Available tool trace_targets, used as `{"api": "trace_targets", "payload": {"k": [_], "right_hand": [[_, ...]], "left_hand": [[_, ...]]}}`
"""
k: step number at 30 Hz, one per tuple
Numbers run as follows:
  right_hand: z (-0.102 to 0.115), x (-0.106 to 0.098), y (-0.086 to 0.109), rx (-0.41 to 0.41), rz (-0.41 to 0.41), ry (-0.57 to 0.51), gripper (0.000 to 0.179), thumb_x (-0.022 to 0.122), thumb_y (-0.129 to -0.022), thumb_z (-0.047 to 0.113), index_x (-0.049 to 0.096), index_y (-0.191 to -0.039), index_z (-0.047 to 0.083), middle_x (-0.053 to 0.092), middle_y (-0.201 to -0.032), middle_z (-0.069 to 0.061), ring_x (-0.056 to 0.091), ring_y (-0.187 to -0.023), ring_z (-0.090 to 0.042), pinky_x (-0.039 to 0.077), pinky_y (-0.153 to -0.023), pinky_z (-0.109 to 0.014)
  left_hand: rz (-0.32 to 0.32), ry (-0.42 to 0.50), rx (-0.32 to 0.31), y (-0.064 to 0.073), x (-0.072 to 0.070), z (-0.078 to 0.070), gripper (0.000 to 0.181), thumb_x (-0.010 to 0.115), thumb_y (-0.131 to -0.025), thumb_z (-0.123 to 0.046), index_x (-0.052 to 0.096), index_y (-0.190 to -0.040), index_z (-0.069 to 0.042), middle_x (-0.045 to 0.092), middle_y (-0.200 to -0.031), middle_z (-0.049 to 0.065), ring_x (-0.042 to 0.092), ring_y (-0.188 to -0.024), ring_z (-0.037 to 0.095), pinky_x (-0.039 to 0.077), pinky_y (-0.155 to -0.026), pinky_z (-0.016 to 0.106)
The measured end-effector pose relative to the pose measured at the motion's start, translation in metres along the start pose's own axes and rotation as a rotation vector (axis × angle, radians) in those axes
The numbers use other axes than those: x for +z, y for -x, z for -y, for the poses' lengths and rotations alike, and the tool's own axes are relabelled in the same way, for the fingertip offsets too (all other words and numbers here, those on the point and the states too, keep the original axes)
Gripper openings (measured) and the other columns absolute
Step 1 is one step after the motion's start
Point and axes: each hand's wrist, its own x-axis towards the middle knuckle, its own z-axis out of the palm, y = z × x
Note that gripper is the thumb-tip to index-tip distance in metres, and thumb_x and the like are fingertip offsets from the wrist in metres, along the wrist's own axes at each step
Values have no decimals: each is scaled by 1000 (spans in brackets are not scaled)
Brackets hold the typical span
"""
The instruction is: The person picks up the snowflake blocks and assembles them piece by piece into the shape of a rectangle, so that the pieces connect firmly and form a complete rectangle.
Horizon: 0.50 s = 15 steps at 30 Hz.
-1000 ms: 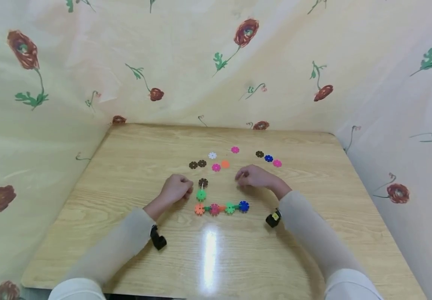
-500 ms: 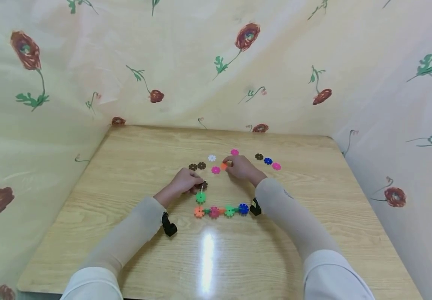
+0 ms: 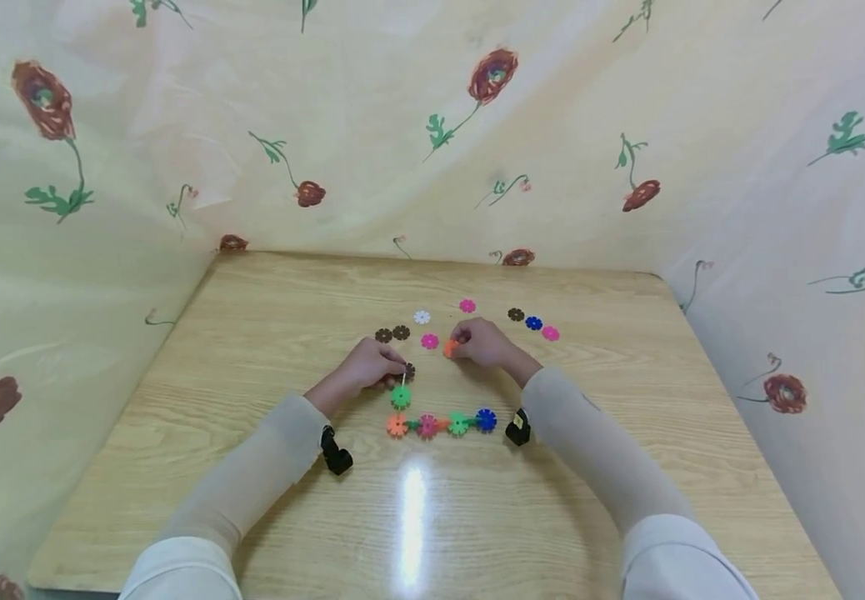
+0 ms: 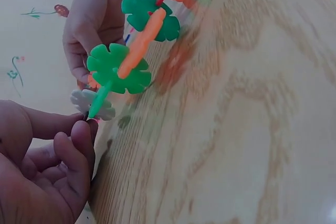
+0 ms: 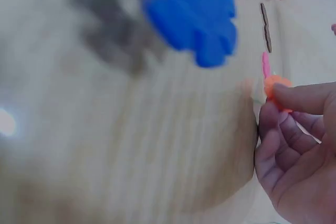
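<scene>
An L-shaped chain of interlocking flower-shaped plastic discs stands on the table, with an orange disc [image 3: 397, 426] at its corner and a blue disc [image 3: 486, 419] at its right end. A green disc [image 3: 400, 396] and a white disc [image 4: 108, 111] make up its far-going arm. At that arm's tip my left hand [image 3: 365, 364] pinches a brown disc [image 3: 410, 372] between thumb and forefinger. My right hand [image 3: 483, 343] holds a loose orange disc [image 5: 276, 84] by thumb and fingertips, apart from the chain; its fingers partly cover it.
Loose discs lie beyond the hands: two brown ones [image 3: 401, 332], a white disc [image 3: 422, 317], a pink disc [image 3: 429, 342] and another pink one [image 3: 467, 306]. Farther right are a brown, a blue [image 3: 533, 323] and a pink disc. Flowered sheeting [image 3: 372, 125] surrounds the wooden table [image 3: 312, 533].
My left hand has moved right and taken hold of the brown disc on the chain. My right hand has reached left, picked up the orange disc and drawn it slightly nearer.
</scene>
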Motion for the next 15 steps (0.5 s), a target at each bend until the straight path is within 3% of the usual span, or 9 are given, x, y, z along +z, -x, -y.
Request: {"api": "trace_targets", "payload": {"k": [7, 15], "right_hand": [[2, 13, 19, -40, 8, -93, 6, 72, -93, 11, 73, -98, 10, 69, -88, -4, 62, -78, -20, 55, -67, -31], [22, 29, 25, -191, -8, 82, 4, 70, -95, 13, 72, -92, 12, 67, -85, 4, 60, -78, -14, 55, -73, -30]], "left_hand": [[-19, 187, -30, -2, 4, -1, 13, 67, -95, -1, 71, -105, 6, 70, -82, 13, 61, -61, 12, 54, -54, 19], [-46, 246, -36, -4, 9, -1, 12, 67, -95, 1, 71, -104, 8, 72, -86, 14, 62, -62, 13, 56, -56, 20]]}}
